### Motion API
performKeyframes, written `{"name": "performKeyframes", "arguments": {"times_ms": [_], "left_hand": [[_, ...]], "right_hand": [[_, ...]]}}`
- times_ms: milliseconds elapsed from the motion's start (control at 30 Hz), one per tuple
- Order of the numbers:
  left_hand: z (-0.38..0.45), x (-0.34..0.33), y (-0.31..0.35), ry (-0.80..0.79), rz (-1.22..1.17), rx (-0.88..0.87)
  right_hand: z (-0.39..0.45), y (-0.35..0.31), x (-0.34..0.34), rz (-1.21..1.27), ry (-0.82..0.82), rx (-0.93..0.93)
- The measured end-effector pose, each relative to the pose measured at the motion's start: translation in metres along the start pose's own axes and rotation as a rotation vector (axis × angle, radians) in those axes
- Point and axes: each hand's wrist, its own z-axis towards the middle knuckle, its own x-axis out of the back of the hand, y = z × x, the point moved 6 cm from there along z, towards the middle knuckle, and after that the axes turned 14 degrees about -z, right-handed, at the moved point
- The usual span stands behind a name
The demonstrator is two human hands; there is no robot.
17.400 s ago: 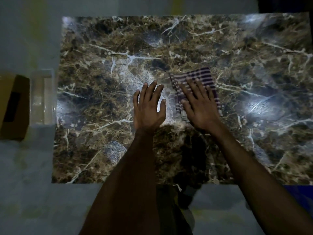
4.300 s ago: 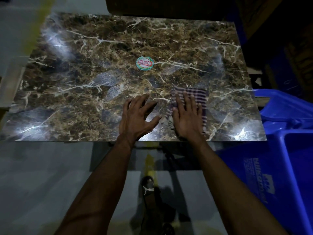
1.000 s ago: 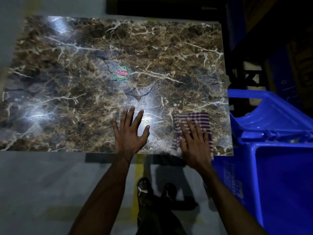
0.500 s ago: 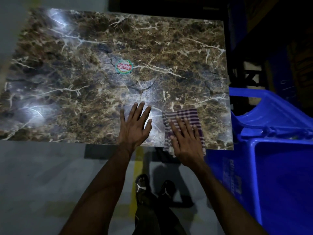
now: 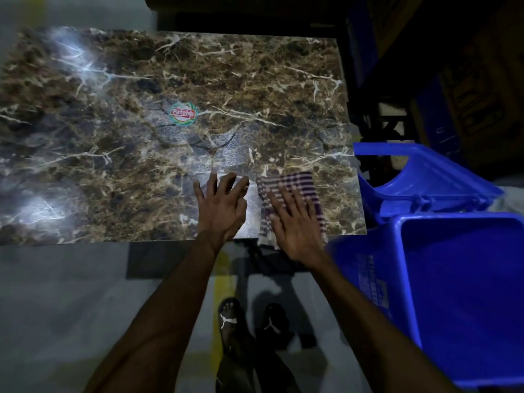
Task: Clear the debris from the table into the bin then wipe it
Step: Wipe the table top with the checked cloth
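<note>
A brown marble-patterned table (image 5: pixel 113 171) fills the upper half of the view. A purple-and-white striped cloth (image 5: pixel 297 184) lies near the table's front right corner. My right hand (image 5: pixel 296 222) presses flat on the cloth with straight, spread fingers. My left hand (image 5: pixel 221 211) rests on the bare tabletop just left of the cloth, fingers spread. A blue bin (image 5: pixel 465 293) stands open to the right of the table, its lid (image 5: pixel 419 177) flipped back.
A round red-and-green sticker (image 5: pixel 183 113) is stuck near the table's middle. My feet in dark sandals (image 5: pixel 249 321) stand on the grey floor below the front edge. Dark boxes and blue containers crowd the far right.
My right hand has slid the cloth a little back toward the right along the front edge. My left hand stays beside it on the tabletop.
</note>
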Motion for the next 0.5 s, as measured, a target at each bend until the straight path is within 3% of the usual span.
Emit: {"name": "performKeyframes", "arguments": {"times_ms": [100,267,400,500], "left_hand": [[-0.003,-0.014,0.019,0.106,-0.085,0.144],[-0.004,-0.019,0.015,0.088,-0.095,0.153],[-0.002,-0.026,0.020,0.010,-0.093,0.127],[-0.002,-0.020,0.019,0.008,-0.088,0.100]], "right_hand": [[-0.028,0.032,-0.003,0.009,-0.035,-0.064],[0.003,0.087,-0.001,0.043,-0.046,-0.275],[0.045,0.073,-0.001,0.060,-0.016,-0.320],[0.041,0.042,0.000,0.046,0.007,-0.225]]}}
